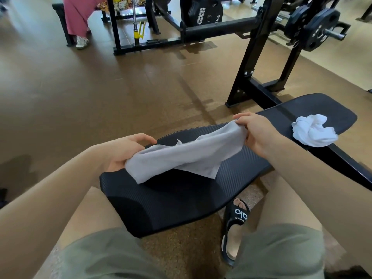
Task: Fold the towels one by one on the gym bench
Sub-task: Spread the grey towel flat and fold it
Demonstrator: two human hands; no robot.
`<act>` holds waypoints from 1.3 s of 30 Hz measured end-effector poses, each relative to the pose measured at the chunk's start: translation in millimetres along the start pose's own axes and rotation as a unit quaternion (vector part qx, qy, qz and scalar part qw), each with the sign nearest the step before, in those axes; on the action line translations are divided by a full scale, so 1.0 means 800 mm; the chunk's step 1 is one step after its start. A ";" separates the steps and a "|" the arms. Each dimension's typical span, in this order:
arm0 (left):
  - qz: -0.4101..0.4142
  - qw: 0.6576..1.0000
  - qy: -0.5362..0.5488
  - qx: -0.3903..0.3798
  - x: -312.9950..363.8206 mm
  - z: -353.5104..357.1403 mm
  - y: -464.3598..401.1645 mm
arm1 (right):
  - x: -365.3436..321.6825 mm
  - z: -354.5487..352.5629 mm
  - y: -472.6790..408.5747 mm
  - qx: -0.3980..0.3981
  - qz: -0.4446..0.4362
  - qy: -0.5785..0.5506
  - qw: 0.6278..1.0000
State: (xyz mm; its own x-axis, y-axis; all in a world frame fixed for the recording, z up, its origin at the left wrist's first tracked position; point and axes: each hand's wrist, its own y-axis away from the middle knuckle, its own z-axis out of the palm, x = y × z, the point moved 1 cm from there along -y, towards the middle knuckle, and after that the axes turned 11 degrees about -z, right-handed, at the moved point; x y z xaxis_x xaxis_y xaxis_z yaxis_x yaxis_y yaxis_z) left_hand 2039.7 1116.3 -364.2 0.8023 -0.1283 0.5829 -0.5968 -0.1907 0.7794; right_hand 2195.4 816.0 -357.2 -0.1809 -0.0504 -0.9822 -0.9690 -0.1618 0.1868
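A grey towel (181,156) was held stretched above the black tabletop (201,190), pinched at 9 o'clock by the left hand (122,152) and at 3 o'clock by the right hand (259,133). A crumpled white towel (314,130) was laid on the tabletop at 2 o'clock, well apart.

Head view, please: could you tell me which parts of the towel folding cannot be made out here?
- Left hand: its fingertips lie under the grey towel.
- White towel: crumpled on the bench, so its edges and size are hidden in its own folds.
- Bench under the grey towel: covered and shadowed.
- Right hand: its palm side faces away.
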 end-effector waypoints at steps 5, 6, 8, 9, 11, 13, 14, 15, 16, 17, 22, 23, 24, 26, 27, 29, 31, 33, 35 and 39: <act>-0.073 0.993 0.025 -0.093 -0.006 0.010 0.006 | 0.014 0.000 0.006 -0.022 0.025 0.037 0.999; -0.084 0.992 -0.001 -0.098 -0.008 0.011 0.004 | 0.015 -0.001 0.007 -0.022 0.028 0.036 0.999; -0.084 0.989 -0.084 -0.092 -0.013 0.013 0.005 | 0.017 -0.003 0.006 -0.027 0.035 0.038 0.998; -0.082 0.986 -0.124 -0.077 -0.016 0.012 0.004 | 0.018 -0.004 0.005 -0.033 0.039 0.042 0.998; -0.074 0.982 -0.168 -0.043 -0.018 0.007 -0.001 | 0.020 -0.007 0.004 -0.050 0.053 0.050 0.996; -0.055 0.987 -0.149 -0.001 -0.017 0.002 -0.007 | 0.023 -0.010 0.002 -0.065 0.069 0.065 0.993; -0.038 0.993 -0.110 0.018 -0.014 0.000 -0.012 | 0.025 -0.012 0.001 -0.069 0.076 0.072 0.992; -0.018 0.997 -0.064 0.029 -0.011 0.001 -0.015 | 0.027 -0.013 -0.002 -0.069 0.080 0.075 0.992; 0.002 0.999 -0.013 0.038 -0.008 0.002 -0.017 | 0.029 -0.013 -0.003 -0.066 0.082 0.077 0.991; 0.018 0.998 0.038 0.054 -0.005 0.001 -0.021 | 0.029 -0.013 -0.008 -0.060 0.081 0.080 0.992; 0.105 0.950 0.258 0.142 0.034 -0.021 -0.033 | -0.006 0.010 -0.051 0.012 0.028 0.029 0.999; 0.136 0.933 0.290 0.162 0.050 -0.028 -0.028 | -0.025 0.017 -0.064 0.030 0.005 0.012 0.999; 0.170 0.916 0.315 0.181 0.066 -0.037 -0.023 | -0.046 0.022 -0.073 0.043 -0.019 -0.009 0.999; 0.239 0.880 0.352 0.212 0.096 -0.055 -0.004 | -0.088 0.026 -0.080 0.050 -0.053 -0.041 0.997; 0.263 0.865 0.362 0.225 0.105 -0.063 0.005 | -0.103 0.024 -0.078 0.050 -0.068 -0.043 0.996; 0.285 0.853 0.368 0.236 0.110 -0.067 0.022 | -0.113 0.017 -0.069 0.032 -0.115 -0.056 0.991; 0.279 0.857 0.360 0.241 0.096 -0.060 0.024 | -0.103 0.011 -0.058 0.005 -0.139 -0.056 0.989; 0.244 0.874 0.339 0.249 0.067 -0.044 0.012 | -0.074 0.008 -0.049 -0.001 -0.132 -0.020 0.991; 0.175 0.903 0.313 0.236 0.022 -0.028 -0.014 | -0.025 0.003 -0.042 0.003 -0.099 0.027 0.995; -0.026 0.968 0.148 0.199 -0.060 0.016 -0.066 | 0.108 -0.012 -0.012 -0.025 0.025 0.160 0.987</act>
State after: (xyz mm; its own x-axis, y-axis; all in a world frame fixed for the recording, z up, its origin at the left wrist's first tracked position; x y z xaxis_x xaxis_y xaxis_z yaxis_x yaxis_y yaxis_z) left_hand 2032.9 1120.0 -436.0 0.7576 0.1645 0.6317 -0.4568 -0.5576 0.6931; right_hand 2190.6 803.5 -443.3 -0.1586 -0.3660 -0.9170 -0.9491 -0.1994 0.2437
